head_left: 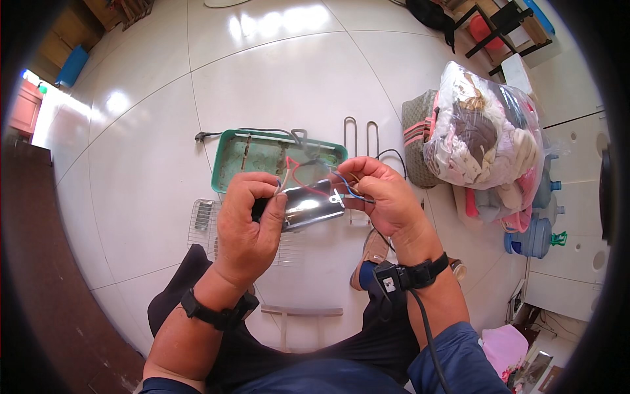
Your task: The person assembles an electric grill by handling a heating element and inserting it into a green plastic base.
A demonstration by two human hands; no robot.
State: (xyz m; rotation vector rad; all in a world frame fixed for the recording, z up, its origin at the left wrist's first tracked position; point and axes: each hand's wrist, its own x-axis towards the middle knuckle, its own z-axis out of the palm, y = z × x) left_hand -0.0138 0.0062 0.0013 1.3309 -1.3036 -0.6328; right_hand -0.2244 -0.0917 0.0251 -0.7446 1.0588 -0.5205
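Observation:
Between my hands is a shiny dark metal housing (pixel 306 205) with a small white clip on its right end and red, white and blue wires (pixel 298 172) rising from it. My left hand (pixel 249 226) grips the housing's left end, thumb beside a white wire. My right hand (pixel 380 197) is closed around blue and brown wires at the right; whether it also touches the housing is unclear. Behind the housing lies a green rimmed tray (pixel 228 154), stained inside, with a black plug (pixel 201 136) on a cord at its left.
Bent heating rods (pixel 350 125) and a wire rack (pixel 197 223) lie on the tiled floor (pixel 138 197). A metal frame (pixel 292 310) is between my legs. Bagged textiles (pixel 482 125) and blue water jugs (pixel 528 240) stand right, a wooden panel (pixel 65 276) left, dark furniture (pixel 499 29) back right.

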